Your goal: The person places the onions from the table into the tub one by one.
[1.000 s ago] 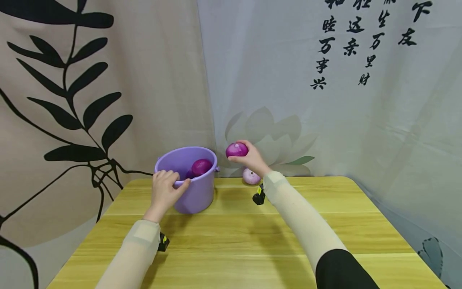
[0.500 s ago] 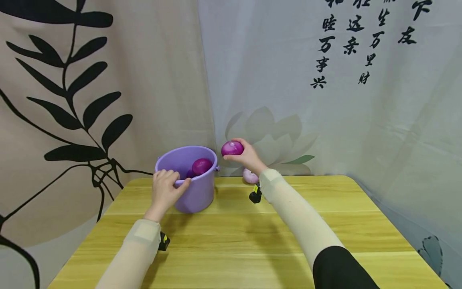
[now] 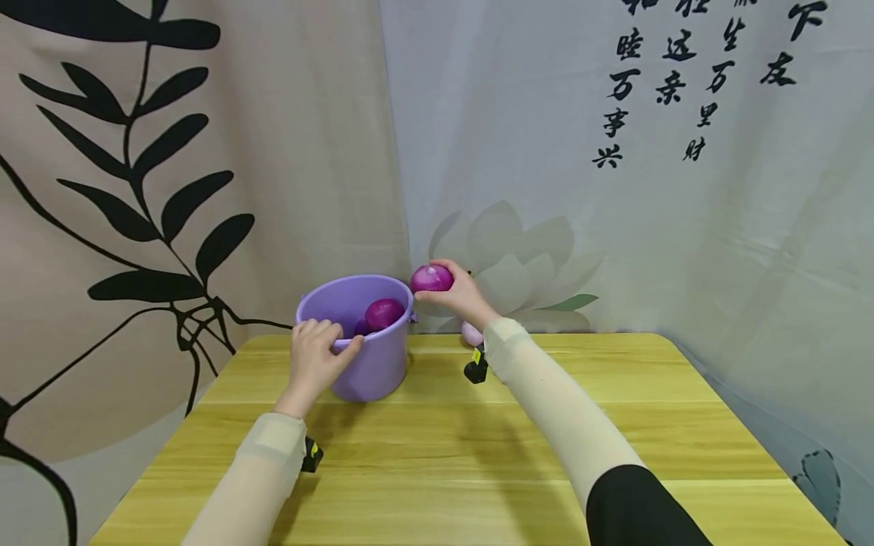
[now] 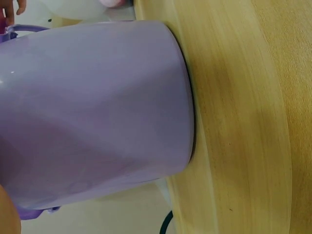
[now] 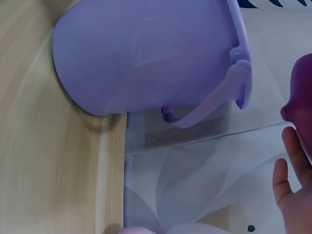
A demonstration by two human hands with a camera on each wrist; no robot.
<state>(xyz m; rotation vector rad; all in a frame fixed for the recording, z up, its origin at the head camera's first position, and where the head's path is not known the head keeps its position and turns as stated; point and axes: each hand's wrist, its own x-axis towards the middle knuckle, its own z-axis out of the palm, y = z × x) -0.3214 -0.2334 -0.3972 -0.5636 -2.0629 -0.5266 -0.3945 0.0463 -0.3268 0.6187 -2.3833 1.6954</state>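
A purple bucket [image 3: 374, 371] stands upright at the back of the table. My left hand [image 3: 312, 362] grips its near rim, fingers over the edge and thumb along the side. Inside the bucket lies a shiny red onion [image 3: 385, 313], with another purple shape partly hidden beside it. My right hand [image 3: 466, 294] holds a second red onion [image 3: 432, 278] between thumb and fingers, just right of the bucket's rim and slightly above it. In the right wrist view, this onion [image 5: 303, 92] shows a pointed end and is cut off by the frame edge.
A pale pinkish round thing [image 3: 471, 334] rests at the table's back edge, partly behind my right wrist. The bucket's handle [image 5: 209, 105] hangs down on its right side. A printed curtain [image 3: 519, 152] hangs behind the wooden table [image 3: 410, 485].
My right hand has moved a little left with the onion, closer to the bucket's rim. It now covers more of the pale round thing. The left hand keeps its grip on the bucket.
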